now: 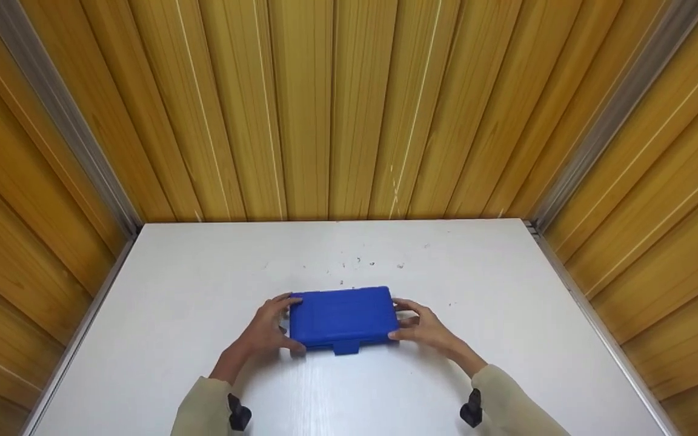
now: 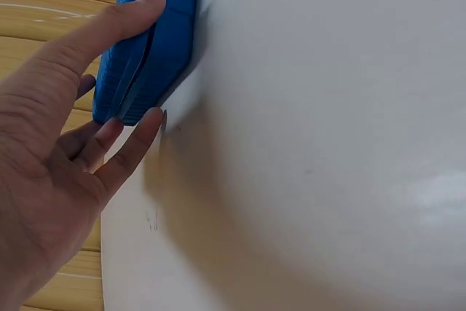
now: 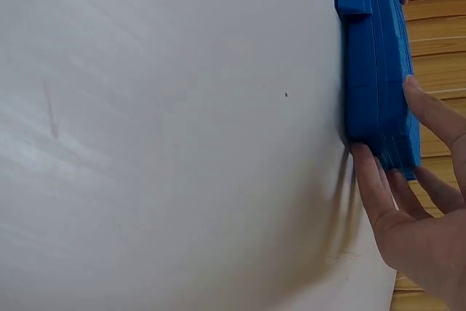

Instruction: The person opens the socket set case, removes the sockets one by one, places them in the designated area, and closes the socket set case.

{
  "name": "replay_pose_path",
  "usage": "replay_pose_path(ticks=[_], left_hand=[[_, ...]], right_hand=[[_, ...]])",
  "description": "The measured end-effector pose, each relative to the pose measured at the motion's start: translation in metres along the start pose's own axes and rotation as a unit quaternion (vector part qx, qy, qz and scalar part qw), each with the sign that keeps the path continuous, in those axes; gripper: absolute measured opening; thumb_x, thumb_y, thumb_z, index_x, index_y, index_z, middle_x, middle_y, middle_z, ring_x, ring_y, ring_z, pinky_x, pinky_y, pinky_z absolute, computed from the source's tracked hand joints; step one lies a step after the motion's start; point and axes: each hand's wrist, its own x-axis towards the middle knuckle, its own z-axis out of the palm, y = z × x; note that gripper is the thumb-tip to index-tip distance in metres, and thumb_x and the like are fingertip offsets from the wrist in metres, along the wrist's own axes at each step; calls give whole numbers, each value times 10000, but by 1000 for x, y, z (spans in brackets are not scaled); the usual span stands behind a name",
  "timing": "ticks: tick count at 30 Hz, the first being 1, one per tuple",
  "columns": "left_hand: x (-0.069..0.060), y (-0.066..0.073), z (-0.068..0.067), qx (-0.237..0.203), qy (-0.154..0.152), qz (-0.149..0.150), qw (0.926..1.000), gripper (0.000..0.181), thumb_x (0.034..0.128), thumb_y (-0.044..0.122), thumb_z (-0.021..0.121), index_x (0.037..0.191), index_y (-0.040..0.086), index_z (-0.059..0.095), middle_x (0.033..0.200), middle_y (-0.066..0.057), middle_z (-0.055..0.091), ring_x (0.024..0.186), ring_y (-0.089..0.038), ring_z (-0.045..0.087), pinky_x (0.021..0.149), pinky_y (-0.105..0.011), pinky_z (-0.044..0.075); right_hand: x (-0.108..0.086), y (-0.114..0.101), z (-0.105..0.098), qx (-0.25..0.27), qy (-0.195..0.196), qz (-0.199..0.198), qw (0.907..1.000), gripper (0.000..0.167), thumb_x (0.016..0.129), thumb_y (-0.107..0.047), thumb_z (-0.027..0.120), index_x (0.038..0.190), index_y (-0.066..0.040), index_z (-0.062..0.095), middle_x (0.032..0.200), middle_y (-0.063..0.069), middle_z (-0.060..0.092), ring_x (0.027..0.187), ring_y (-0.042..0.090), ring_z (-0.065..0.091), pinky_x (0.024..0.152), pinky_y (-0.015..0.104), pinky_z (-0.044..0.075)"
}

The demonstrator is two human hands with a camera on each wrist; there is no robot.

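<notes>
A closed blue case [image 1: 344, 316] lies on the white table, its latch tab facing the person. The left hand [image 1: 267, 327] grips its left end, with the thumb at the near corner and fingers at the far corner. At the right end the right hand [image 1: 425, 330] holds the case with curved fingers. In the left wrist view, the left hand [image 2: 69, 129] has its thumb against the side of the case [image 2: 156, 49]. The right wrist view shows the right hand [image 3: 426, 216] with fingertips around the end of the case [image 3: 375, 85].
The white table [image 1: 191, 272] bears small dark marks beyond the case. Yellow wood-look panels [image 1: 300, 109] stand behind and at both sides, with grey metal posts [image 1: 615, 115] at the corners. Black devices [image 1: 239, 413] are strapped at both sleeve cuffs.
</notes>
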Motion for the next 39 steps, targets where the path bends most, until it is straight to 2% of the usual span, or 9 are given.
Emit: replay_pose_path(ticks=[5,10,15,20,24,27,32,36,39], left_hand=[[4,-1,-8,-351,-55,-260,9990,882,632,351,981,1388,144,576,1271,-186,629,1122,-323,595,857,-427,525],[9,-1,-14,-974,-83,-616,9933,764,710,394,927,1368,187,597,1326,-123,633,1134,-286,580,851,-360,503],[12,-2,-16,-1524,253,-670,9857,558,830,312,850,1316,137,640,1334,-134,659,1070,-252,601,842,-311,495],[13,1,-13,-1482,546,-776,9844,443,966,358,699,1344,135,641,1355,-118,670,1142,-245,624,971,-399,509],[6,5,-13,-1347,320,-940,9859,600,960,423,691,1472,149,539,1476,-143,581,1403,-372,499,1186,-612,357],[1,5,-13,-1134,-92,-876,9896,919,861,395,811,1604,148,328,1611,-211,407,1517,-463,320,1214,-706,251],[0,2,-8,-1018,-597,-224,9928,1376,722,206,941,1640,82,-76,1683,-272,163,1561,-485,139,1262,-665,122],[1,1,-3,-914,-611,-103,9939,1507,650,151,978,1614,73,-177,1682,-285,134,1564,-472,125,1275,-632,66],[0,1,-1,-658,-589,-96,9960,1552,623,169,994,1605,73,-205,1688,-269,125,1575,-442,107,1284,-620,35]], right_hand=[[-1,-1,-7,43,-313,-200,9993,858,865,-132,809,1575,-16,342,1473,306,476,1267,433,597,1079,487,529],[-2,-4,-13,295,-339,-255,9987,736,929,-147,746,1568,-59,393,1551,274,408,1321,427,542,1010,434,586],[3,-9,-14,-12,-98,-544,9985,593,990,-201,681,1528,-70,469,1621,207,361,1429,436,429,1107,430,517],[13,-14,-11,139,45,-676,9976,503,1032,-193,613,1489,-26,483,1609,218,392,1487,434,382,1146,321,466],[21,-18,-6,158,271,-787,9964,405,1037,-185,602,1377,24,529,1520,264,472,1392,448,501,1018,175,504],[27,-21,-2,99,591,-759,9953,349,1029,-197,619,1295,25,576,1430,252,559,1325,421,571,985,169,520],[35,-28,3,186,1423,-342,9891,223,1021,-238,640,1120,-39,638,1167,161,706,1149,384,702,951,389,611],[40,-36,5,174,1947,57,9807,244,1007,-354,651,1010,-110,658,1053,133,749,1005,358,762,878,472,631],[45,-40,6,146,2118,252,9769,319,995,-426,651,1038,-113,689,1041,146,758,936,341,777,840,458,643]])
